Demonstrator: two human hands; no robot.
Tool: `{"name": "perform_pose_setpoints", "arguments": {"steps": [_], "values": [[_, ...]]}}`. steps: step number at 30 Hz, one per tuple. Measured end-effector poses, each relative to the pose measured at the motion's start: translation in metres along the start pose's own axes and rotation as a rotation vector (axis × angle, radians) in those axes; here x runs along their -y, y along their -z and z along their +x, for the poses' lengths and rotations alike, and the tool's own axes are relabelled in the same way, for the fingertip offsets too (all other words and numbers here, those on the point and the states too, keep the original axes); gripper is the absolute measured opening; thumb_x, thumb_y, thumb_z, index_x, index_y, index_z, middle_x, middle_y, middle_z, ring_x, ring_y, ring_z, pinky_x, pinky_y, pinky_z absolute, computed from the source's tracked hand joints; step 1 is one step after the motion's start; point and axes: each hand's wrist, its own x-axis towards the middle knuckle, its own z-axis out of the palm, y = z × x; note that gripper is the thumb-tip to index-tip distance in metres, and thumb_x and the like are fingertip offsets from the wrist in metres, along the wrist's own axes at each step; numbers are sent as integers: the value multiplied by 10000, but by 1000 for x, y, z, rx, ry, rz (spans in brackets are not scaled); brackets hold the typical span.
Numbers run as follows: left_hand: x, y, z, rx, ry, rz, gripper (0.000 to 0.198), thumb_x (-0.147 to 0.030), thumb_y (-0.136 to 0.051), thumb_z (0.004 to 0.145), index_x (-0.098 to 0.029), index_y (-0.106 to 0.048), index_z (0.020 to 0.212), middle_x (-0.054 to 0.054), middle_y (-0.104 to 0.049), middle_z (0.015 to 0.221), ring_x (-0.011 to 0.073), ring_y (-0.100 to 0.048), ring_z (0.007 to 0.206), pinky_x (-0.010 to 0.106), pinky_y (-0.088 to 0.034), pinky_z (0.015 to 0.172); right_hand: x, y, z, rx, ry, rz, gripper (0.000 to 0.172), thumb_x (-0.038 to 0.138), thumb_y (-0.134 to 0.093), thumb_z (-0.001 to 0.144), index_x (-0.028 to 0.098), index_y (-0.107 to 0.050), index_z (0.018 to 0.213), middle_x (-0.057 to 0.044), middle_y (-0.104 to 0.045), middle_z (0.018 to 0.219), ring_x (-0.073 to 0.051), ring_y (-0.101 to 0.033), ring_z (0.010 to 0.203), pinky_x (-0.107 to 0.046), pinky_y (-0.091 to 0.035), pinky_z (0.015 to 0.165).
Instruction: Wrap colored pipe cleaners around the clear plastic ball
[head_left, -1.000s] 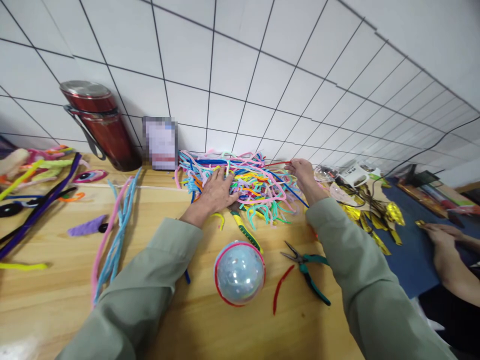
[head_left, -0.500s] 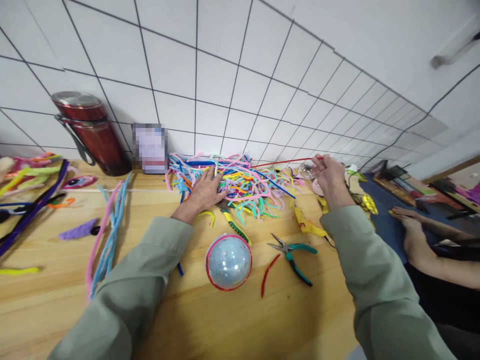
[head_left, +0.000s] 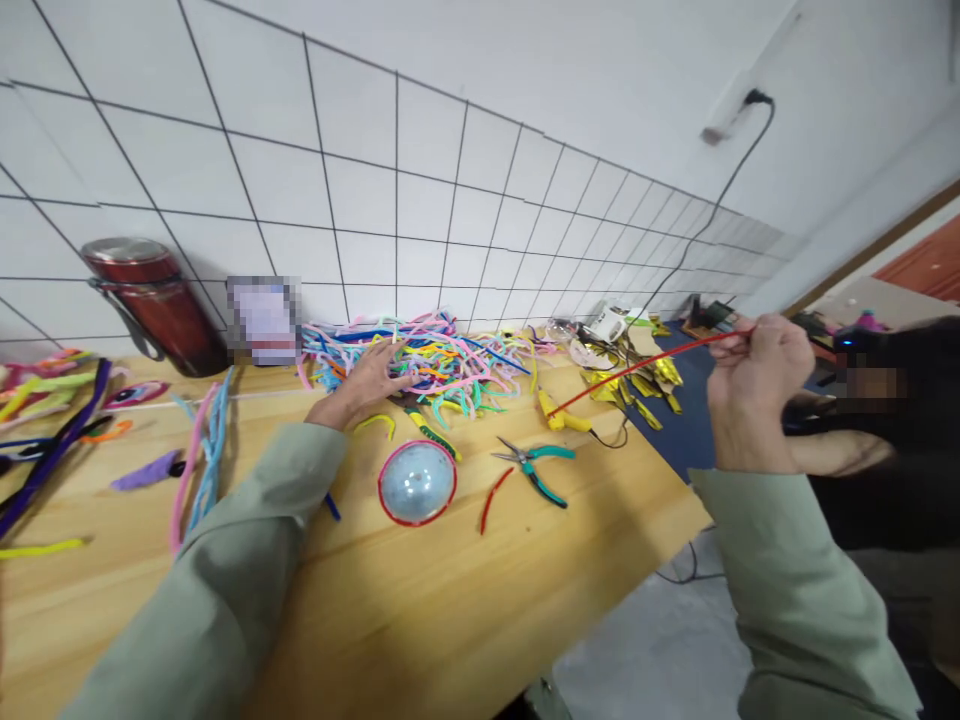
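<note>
My right hand (head_left: 759,395) is raised past the table's right end, fingers closed on one end of a long red pipe cleaner (head_left: 645,366). Its free end hangs down to the left, in front of a yellow glue gun (head_left: 562,418). My left hand (head_left: 367,380) rests with fingers spread on a heap of coloured pipe cleaners (head_left: 472,365). Below the heap lie a tool with yellow-green handles (head_left: 435,432), its head partly hidden, and a clear ball (head_left: 417,483) rimmed in red. Teal-handled pliers (head_left: 534,470) lie beside a short red pipe cleaner piece (head_left: 492,503).
A red flask (head_left: 161,310) and a phone (head_left: 264,320) stand against the tiled wall. Blue pipe cleaners (head_left: 214,450) and a purple fuzzy piece (head_left: 146,472) lie at left. Gold foil pieces (head_left: 645,385) lie at right, near another person (head_left: 862,470).
My right hand has drawn the red pipe cleaner out from the heap, up and to the right. My left hand stays on the heap. The view has turned to the right.
</note>
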Motion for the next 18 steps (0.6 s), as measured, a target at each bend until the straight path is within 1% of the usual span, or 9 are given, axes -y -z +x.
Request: {"name": "perform_pose_setpoints", "arguments": {"steps": [2, 6, 8, 10, 12, 13, 15, 17, 18], "values": [[-9, 15, -1, -19, 8, -25, 807, -634, -748, 869, -185, -635, 1530, 154, -635, 1609, 357, -552, 1535, 492, -406, 1307, 10, 14, -15, 2, 47, 14, 239, 253, -633, 1004, 281, -592, 770, 37, -612, 695, -95, -509, 450, -181, -503, 383], [-27, 49, -7, -88, 80, -45, 608, -578, -629, 930, -142, -765, 1331, 156, -797, 1360, 335, -746, 1251, 426, -564, 1112, 20, 30, -56, 112, -9, 60, 209, 332, -755, 933, 279, -598, 805, 58, -618, 673, -99, -506, 432, -193, -482, 379], [-36, 63, -11, -142, 120, -41, 533, -526, -601, 934, -134, -801, 1235, 149, -830, 1270, 323, -767, 1177, 402, -577, 1062, 23, 33, -78, 201, -48, 68, 240, 395, -825, 886, 286, -620, 823, 53, -637, 681, -106, -524, 446, -212, -480, 385], [-48, 75, -18, -214, 163, -23, 521, -513, -585, 936, -123, -808, 1199, 157, -834, 1238, 327, -757, 1176, 406, -567, 1060, 25, 34, -101, 292, -93, 68, 311, 459, -880, 842, 285, -623, 824, 58, -635, 672, -101, -528, 448, -211, -462, 392], [-66, 83, -27, -269, 189, -24, 520, -518, -576, 939, -117, -806, 1176, 152, -837, 1199, 311, -750, 1145, 387, -569, 1032, 28, 33, -123, 368, -155, 64, 378, 491, -916, 810, 273, -607, 817, 76, -613, 638, -88, -517, 438, -196, -431, 397], [-79, 84, -34, -291, 194, -72, 496, -510, -585, 934, -120, -807, 1145, 134, -841, 1155, 288, -749, 1102, 359, -576, 997, 29, 31, -134, 400, -187, 63, 398, 497, -926, 800, 268, -601, 819, 83, -606, 624, -84, -510, 433, -190, -419, 400], [-113, 78, -55, -243, 136, -204, 450, -482, -581, 940, -128, -800, 1111, 95, -835, 1093, 250, -739, 1024, 322, -583, 919, 31, 25, -155, 447, -239, 68, 418, 512, -932, 792, 258, -601, 826, 89, -604, 612, -77, -495, 425, -190, -412, 405], [-155, 60, -86, -140, 85, -338, 426, -496, -609, 931, -140, -791, 1078, 78, -814, 1072, 220, -725, 930, 297, -578, 807, 31, 16, -176, 501, -284, 74, 428, 542, -918, 798, 255, -602, 832, 87, -613, 618, -72, -489, 423, -194, -418, 414], [-176, 45, -105, -40, 68, -423, 456, -540, -624, 938, -157, -779, 1132, 71, -803, 1099, 201, -716, 874, 285, -566, 740, 30, 11, -186, 536, -312, 74, 431, 558, -906, 806, 257, -599, 832, 83, -622, 627, -73, -493, 426, -197, -425, 420]]}}
